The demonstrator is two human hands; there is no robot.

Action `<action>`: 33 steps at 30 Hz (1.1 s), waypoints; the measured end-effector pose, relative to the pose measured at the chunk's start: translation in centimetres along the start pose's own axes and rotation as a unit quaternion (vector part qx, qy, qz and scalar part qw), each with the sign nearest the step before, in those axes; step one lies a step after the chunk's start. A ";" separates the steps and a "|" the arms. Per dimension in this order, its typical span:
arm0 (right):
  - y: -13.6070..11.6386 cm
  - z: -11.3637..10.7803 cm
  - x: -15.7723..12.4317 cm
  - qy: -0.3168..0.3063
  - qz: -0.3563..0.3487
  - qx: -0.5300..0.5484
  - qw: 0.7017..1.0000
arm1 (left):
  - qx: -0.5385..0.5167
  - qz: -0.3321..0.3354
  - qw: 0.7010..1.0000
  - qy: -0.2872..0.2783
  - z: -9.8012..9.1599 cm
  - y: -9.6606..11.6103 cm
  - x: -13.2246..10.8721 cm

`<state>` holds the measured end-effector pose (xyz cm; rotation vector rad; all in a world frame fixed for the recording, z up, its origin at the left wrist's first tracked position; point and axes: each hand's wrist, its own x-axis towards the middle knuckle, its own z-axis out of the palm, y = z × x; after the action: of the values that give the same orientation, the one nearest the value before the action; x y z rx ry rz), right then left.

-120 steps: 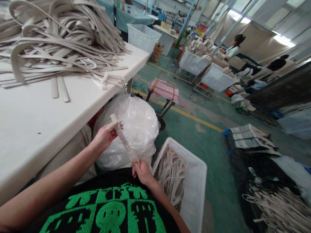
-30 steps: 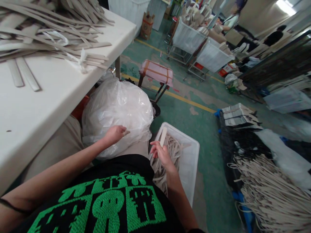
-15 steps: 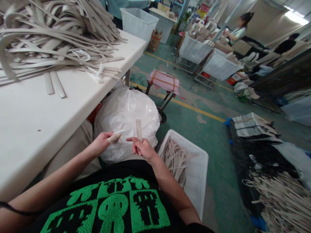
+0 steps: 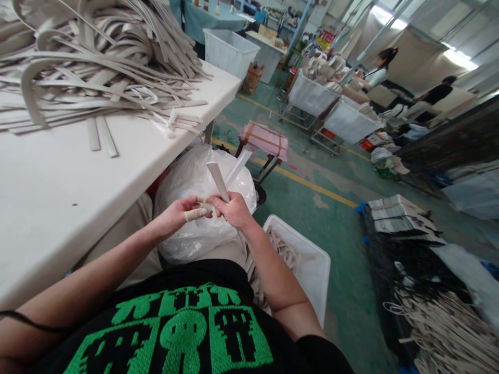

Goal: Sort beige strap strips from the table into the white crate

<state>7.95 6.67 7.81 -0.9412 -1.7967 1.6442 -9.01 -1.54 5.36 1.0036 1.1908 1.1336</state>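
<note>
Beige strip (image 4: 218,181) is in the right hand (image 4: 234,210), fingers closed on its lower part, top end poking up past them over the plastic bag (image 4: 187,241). Left hand (image 4: 187,212) is right beside, fingers loosely curled, can't tell if they've got anything. Strip's bottom end is hidden, and it's hard to make out whether the paler band (image 4: 239,163) behind joins it.

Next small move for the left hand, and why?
I'd probably have the left hand pinch the flat, narrow beige strip to steady it: the right hand grips it, its far end sticks out unsupported, and the left hand is close beside the right. Whether the left touches the strip is unclear.
</note>
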 end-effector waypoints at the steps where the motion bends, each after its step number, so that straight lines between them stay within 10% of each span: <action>1: -0.4 -0.5 0.3 0.015 -0.008 -0.013 1.000 | 0.003 -0.001 1.000 -0.009 0.3 0.0 0.2; 15: -2.0 -11.1 6.0 0.247 -0.013 0.133 0.960 | 0.080 -0.047 0.996 0.018 -1.8 -3.1 -1.3; 33: -1.8 -10.1 13.9 0.233 -0.034 0.137 0.962 | 0.154 -0.141 0.971 -0.119 -3.0 -6.6 -2.9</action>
<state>6.83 23.76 9.79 -1.0213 -1.2387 1.4307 -11.24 -5.54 -0.94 1.1253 1.2879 0.5980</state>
